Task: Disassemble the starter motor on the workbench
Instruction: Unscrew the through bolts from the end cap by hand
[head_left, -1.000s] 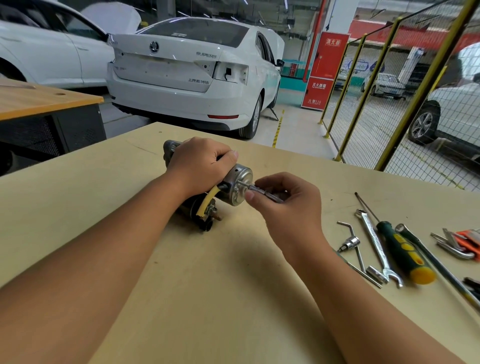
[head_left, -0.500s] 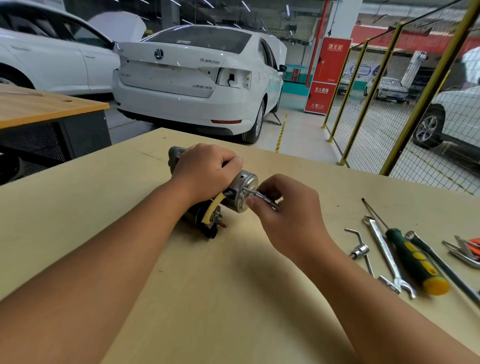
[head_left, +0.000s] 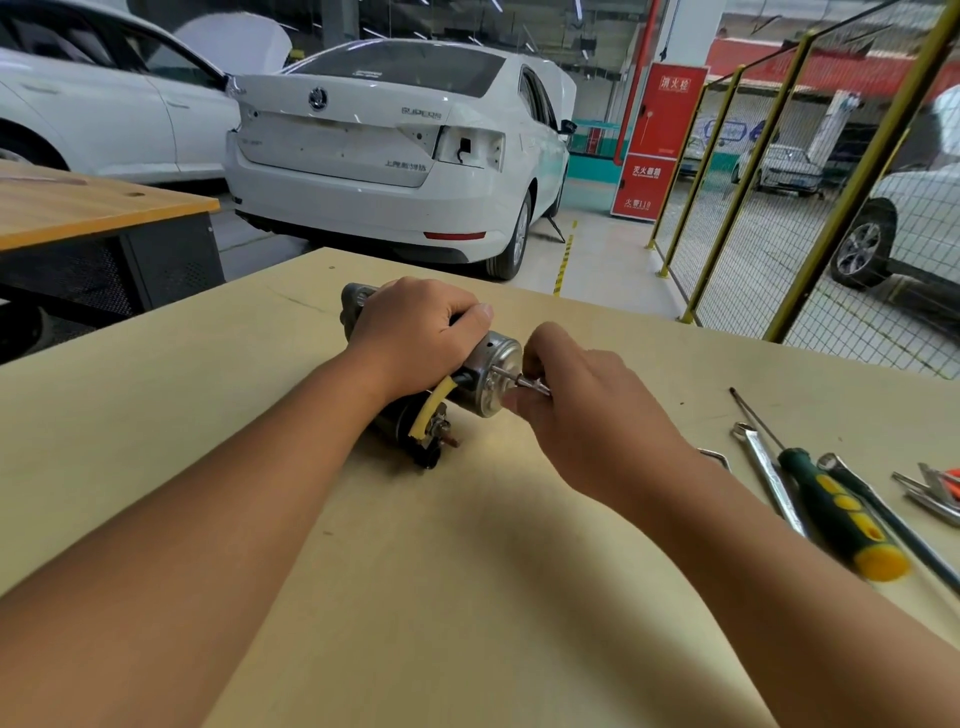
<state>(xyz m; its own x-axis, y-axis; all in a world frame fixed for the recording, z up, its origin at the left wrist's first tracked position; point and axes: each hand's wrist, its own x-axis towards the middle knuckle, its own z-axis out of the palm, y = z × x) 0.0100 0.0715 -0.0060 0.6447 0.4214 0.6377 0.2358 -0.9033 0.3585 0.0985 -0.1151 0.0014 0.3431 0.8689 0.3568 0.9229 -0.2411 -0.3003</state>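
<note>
At the far left a second bench (head_left: 78, 208) with an orange-edged top stands beside two white cars, the nearer one a white sedan (head_left: 384, 156) seen from the rear. On the pale wooden workbench (head_left: 208, 364) the starter motor (head_left: 447, 384) lies on its side near the middle of the top. The left hand (head_left: 415, 332) grips it from above, fingers curled over the housing and the thumb stretched along the far side toward the shiny end cap (head_left: 493, 382). A yellow cable (head_left: 428, 410) curves down from under that hand to the dark terminal end resting on the wood. Just right of the cap, the right hand (head_left: 587, 415) pinches a slim metal tool (head_left: 524, 382) between thumb and curled fingers, its tip touching the face of the cap. Further right, loose tools lie on the benchtop well apart from the motor: a bent hex key (head_left: 714, 457) partly hidden by the right forearm, a flat wrench (head_left: 769, 475), a screwdriver (head_left: 831, 504) with a green and yellow handle, a dark-handled tool (head_left: 883, 509) beside it, and a cluster of metal keys (head_left: 930, 493) at the edge. Behind them a yellow mesh fence (head_left: 779, 208) lines the floor, with a red cabinet (head_left: 657, 140) against a pillar.
</note>
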